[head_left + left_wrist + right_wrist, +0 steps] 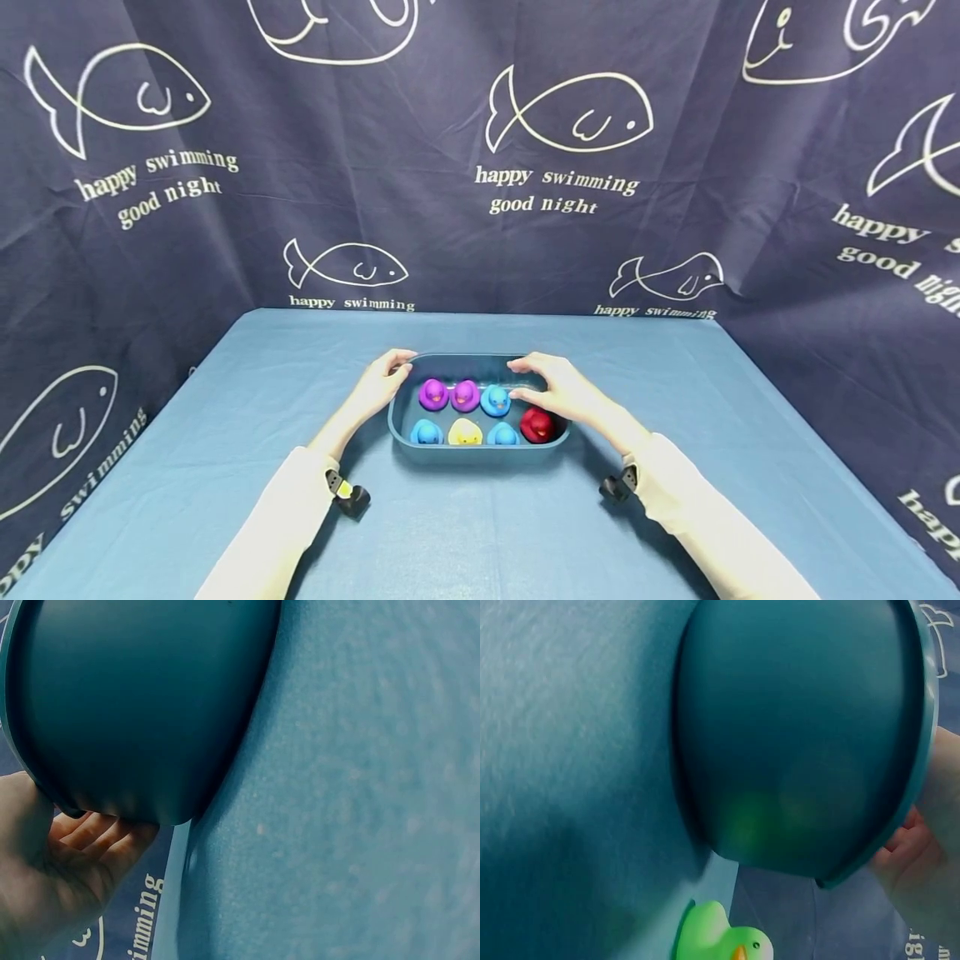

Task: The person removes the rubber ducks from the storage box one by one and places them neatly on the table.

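A dark teal oblong box (pixel 480 457) holds several rubber ducks. At its far side are a purple duck (pixel 433 394), a second purple duck (pixel 465 396) and a blue duck (pixel 496 400). Nearer me, the front wall partly hides two more blue ducks and a yellow duck (pixel 465 432); a red duck (pixel 537 424) lies at the right. My left hand (pixel 380 386) grips the box's left end at the rim, fingers outside. Over the right end, my right hand (pixel 558 386) has thumb and fingers apart, with no duck visible between them.
A green duck (pixel 718 934) stands on the blue table cover past the box in the right wrist view; the head view does not show it. Dark blue fish-print cloth (pixel 465 250) hangs behind and at both sides of the table (pixel 480 533).
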{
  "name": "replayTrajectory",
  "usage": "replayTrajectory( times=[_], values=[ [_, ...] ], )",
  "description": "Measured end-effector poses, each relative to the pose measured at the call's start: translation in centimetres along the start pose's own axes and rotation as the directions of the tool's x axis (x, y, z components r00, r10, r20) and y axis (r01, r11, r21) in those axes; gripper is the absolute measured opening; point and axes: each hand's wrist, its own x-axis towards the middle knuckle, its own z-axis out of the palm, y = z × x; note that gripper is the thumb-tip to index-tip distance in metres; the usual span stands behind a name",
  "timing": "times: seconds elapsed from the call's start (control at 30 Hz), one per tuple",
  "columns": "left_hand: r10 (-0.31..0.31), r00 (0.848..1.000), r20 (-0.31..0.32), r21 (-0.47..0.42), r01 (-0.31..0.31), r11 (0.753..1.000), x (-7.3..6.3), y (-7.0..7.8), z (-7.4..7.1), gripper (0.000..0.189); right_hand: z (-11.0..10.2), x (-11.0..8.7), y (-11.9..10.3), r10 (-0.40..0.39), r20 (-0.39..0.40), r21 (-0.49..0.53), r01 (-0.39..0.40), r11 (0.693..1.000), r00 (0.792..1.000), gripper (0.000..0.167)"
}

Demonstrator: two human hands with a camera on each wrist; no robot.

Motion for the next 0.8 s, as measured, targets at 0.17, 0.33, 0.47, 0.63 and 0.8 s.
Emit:
replayTrajectory(
  times=[0.17,0.33,0.47,0.63,0.8],
  values=[
    [0.006,1.000,0.008,-0.004,-0.006,1.000,0.0,-0.2,0.2,0.028,0.6,0.0,-0.4,0.011,0.020,0.002,-0.011,1.000,1.000,0.041],
    [0.006,1.000,0.012,-0.007,-0.006,1.000,0.0,-0.3,0.3,0.028,1.0,0.2,-0.5,0.024,0.030,-0.023,-0.023,0.999,0.999,0.041],
    [0.002,1.000,0.010,0.002,-0.002,1.000,0.0,-0.3,0.3,0.028,1.7,0.4,-0.1,-0.010,0.024,-0.008,0.010,1.000,1.000,0.037],
    [-0.009,1.000,0.012,-0.008,0.009,1.000,-0.1,-0.2,0.2,0.028,2.2,0.5,0.2,-0.032,0.016,0.011,0.032,0.999,0.999,0.036],
    [-0.010,1.000,0.008,-0.016,0.011,1.000,0.1,0.0,0.1,0.028,2.3,0.8,0.1,-0.040,0.014,0.007,0.040,0.999,0.999,0.036]
  ],
)
